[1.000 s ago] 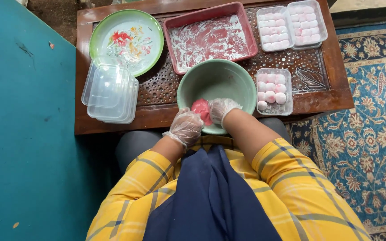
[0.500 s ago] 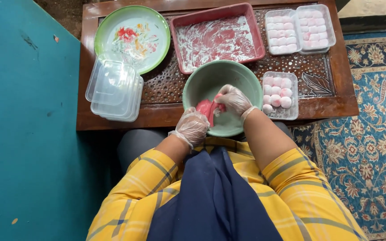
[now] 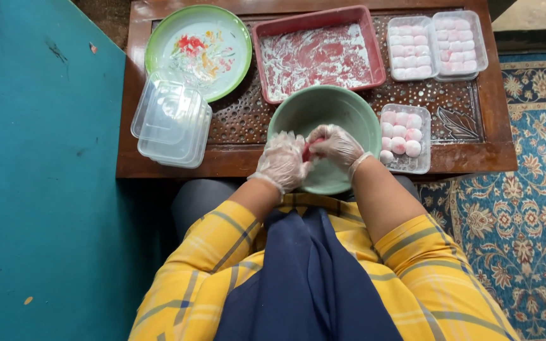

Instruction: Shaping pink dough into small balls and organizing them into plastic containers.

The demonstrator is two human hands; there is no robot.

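Hands: our left hand [image 3: 282,161] and right hand [image 3: 336,144], both in thin clear gloves, are cupped together around a small pink dough piece [image 3: 307,151], fingers curled in close, so neither is loose or spread.

Dough: it sits pinched between the two palms, mostly hidden. Only a sliver of pink shows, over the near side of the green bowl [image 3: 314,113].

Bowl: on the near edge of the carved wooden table [image 3: 469,151], right in front of us. We can't tell what else is in it.

Done so far: two clear boxes at the far right, the inner box [image 3: 410,47] and the outer box [image 3: 456,43], look packed full of pale pink balls.

Half done: the open box [image 3: 404,140] just right of the bowl holds two full rows plus a couple more, with room at the near end, so we'd guess this batch isn't finished.

Left to fill: a stack of empty boxes [image 3: 170,125] waits at the left, untouched.

Other bits: the red tray [image 3: 318,55] dusted with white flour sits just beyond the bowl, and a flowered green plate [image 3: 198,50] lies at the far left.
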